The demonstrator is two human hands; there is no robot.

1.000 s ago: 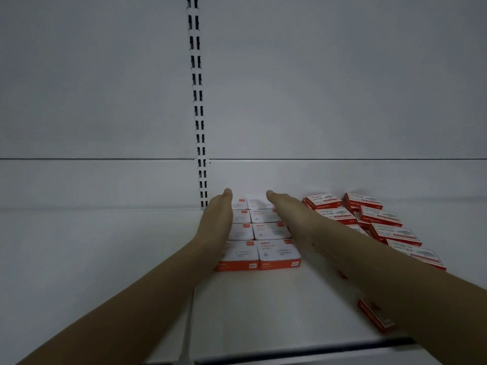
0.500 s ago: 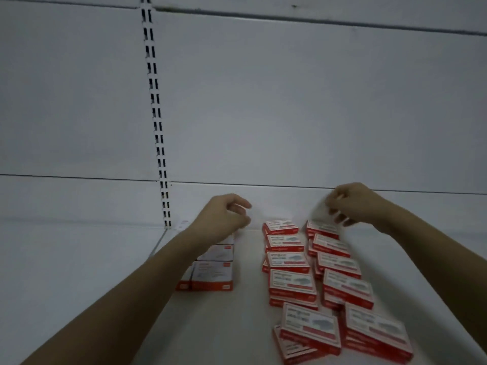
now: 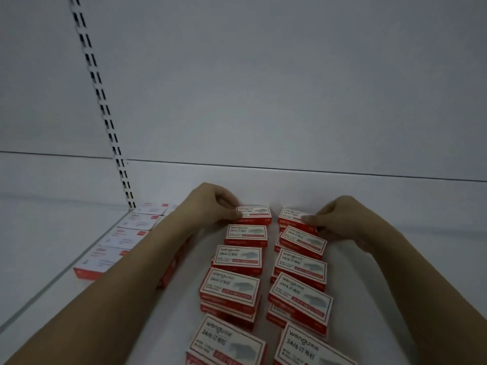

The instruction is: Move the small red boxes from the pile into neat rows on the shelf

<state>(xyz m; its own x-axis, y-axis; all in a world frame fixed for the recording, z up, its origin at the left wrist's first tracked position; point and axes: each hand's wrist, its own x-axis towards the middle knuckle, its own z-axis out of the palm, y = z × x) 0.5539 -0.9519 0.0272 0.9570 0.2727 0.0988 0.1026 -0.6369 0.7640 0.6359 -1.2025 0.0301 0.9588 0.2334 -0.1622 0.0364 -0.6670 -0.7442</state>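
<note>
Small red-and-white boxes lie on the white shelf [image 3: 163, 320] in loose columns running away from me. My left hand [image 3: 210, 204] pinches the farthest box of the left column [image 3: 255, 214] at its left end. My right hand [image 3: 340, 219] pinches the farthest box of the right column [image 3: 292, 216] at its right end. Nearer boxes [image 3: 232, 285] in both columns lie askew, some overlapping or stacked two high. A tidy block of boxes [image 3: 123, 238] sits at the left against the upright, partly hidden by my left forearm.
The white back panel [image 3: 263, 101] rises right behind the farthest boxes. A slotted upright [image 3: 105, 109] runs down to the shelf at the left. A seam [image 3: 52, 283] divides this shelf from the neighbouring one on the left.
The view has shifted right and closer to the loose columns. My left hand left the tidy block and took the far left box. My right hand came down onto the far right box.
</note>
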